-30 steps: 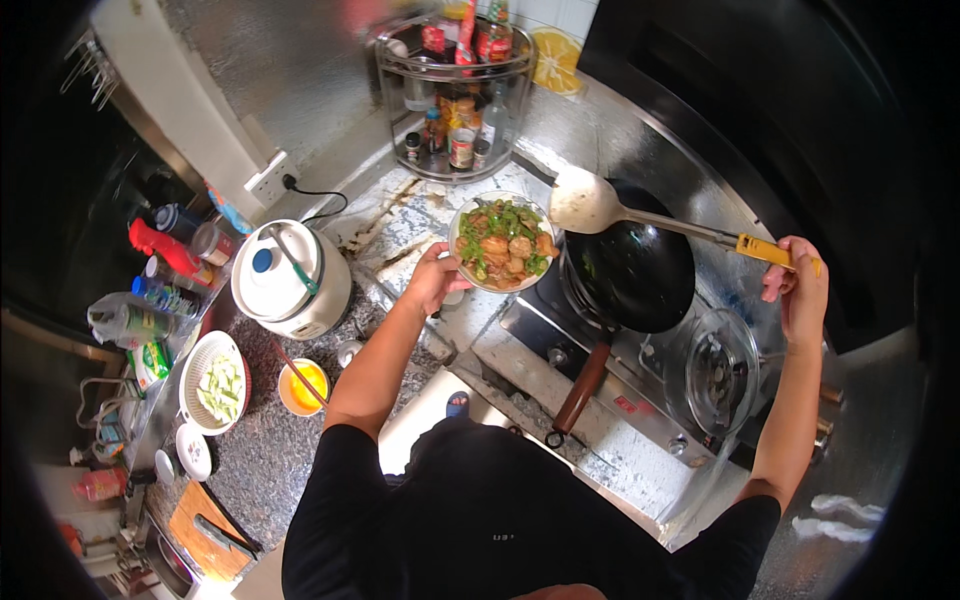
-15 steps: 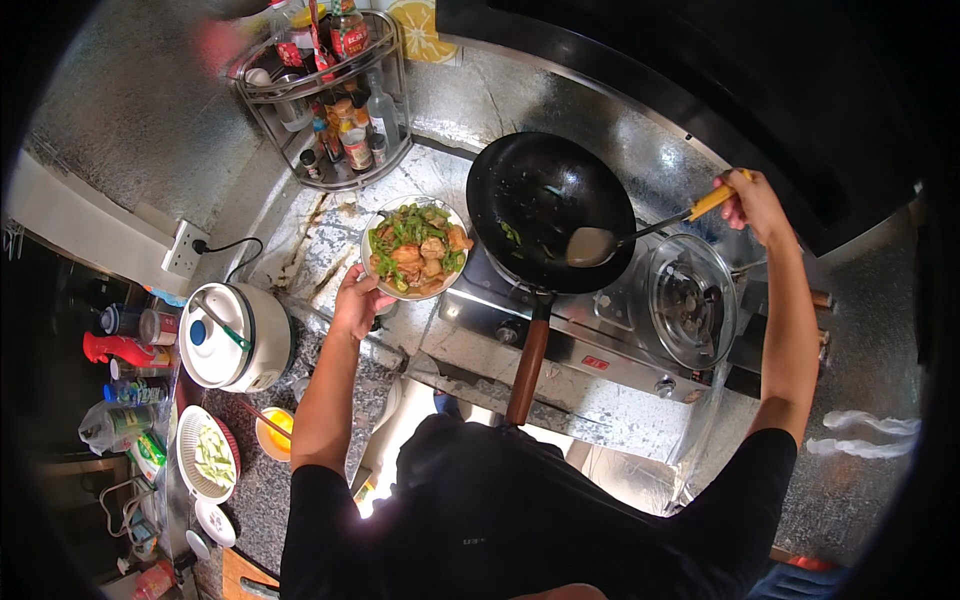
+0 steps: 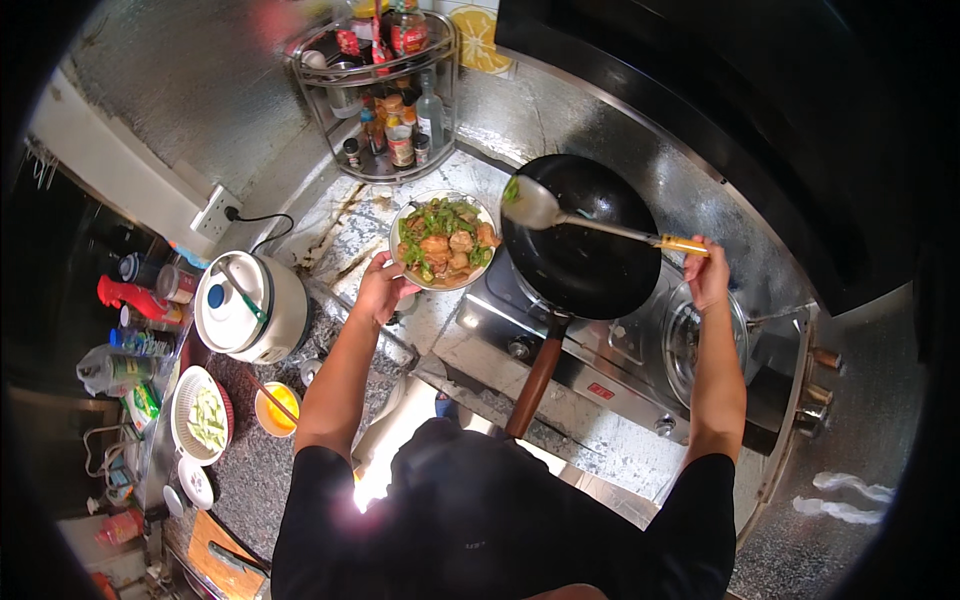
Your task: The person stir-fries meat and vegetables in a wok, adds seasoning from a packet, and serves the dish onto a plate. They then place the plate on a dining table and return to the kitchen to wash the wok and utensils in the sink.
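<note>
Left hand [image 3: 383, 291] grips the plate [image 3: 395, 236], right hand [image 3: 708, 272] the spatula [image 3: 538, 208]. Plating up, I reckon; the spatula's greens [image 3: 512, 190] want tipping across.

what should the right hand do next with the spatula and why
Probably ease the spatula left over the plate and tip it: green bits show at its left edge, the right hand grips its handle, and the left hand holds the plate of food close beside the wok.
</note>
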Demonstrator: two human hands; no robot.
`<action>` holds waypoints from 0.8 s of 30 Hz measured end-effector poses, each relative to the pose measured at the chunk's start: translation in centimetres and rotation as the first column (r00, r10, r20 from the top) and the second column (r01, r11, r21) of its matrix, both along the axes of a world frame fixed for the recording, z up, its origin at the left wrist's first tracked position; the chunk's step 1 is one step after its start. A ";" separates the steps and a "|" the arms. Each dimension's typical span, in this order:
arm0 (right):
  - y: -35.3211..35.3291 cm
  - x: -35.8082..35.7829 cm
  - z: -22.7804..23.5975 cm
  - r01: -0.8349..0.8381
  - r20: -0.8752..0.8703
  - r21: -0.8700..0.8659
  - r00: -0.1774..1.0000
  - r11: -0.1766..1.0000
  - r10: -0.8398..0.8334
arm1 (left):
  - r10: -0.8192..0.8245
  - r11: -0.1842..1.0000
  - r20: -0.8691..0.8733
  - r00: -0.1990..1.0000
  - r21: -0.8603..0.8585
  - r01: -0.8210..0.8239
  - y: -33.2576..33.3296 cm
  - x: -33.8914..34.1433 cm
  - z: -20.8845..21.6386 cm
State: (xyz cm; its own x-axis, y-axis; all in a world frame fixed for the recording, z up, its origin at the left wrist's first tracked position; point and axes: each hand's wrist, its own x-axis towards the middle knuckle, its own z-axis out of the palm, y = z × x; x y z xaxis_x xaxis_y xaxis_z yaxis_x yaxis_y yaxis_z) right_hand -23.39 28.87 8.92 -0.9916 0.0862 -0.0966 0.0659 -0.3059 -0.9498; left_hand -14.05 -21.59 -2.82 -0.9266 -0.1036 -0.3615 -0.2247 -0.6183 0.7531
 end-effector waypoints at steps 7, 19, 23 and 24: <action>-5.3 1.7 12.5 -0.101 -0.351 0.367 0.905 0.925 0.239 | 0.000 1.000 -0.035 0.999 0.009 0.000 -0.2 -0.1 0.8; -15.0 10.1 17.8 -0.060 -0.439 0.808 0.603 0.586 0.666 | 0.057 0.998 -0.009 0.998 0.020 -0.056 -1.0 1.7 1.5; -10.2 9.1 16.8 -0.001 -0.407 0.570 0.868 0.822 0.283 | 0.034 0.999 0.011 0.999 0.006 -0.034 -0.4 1.2 1.0; -9.7 9.2 17.2 0.052 -0.382 0.572 0.900 0.819 0.210 | 0.032 0.999 0.017 0.999 -0.003 -0.032 -0.5 1.5 0.9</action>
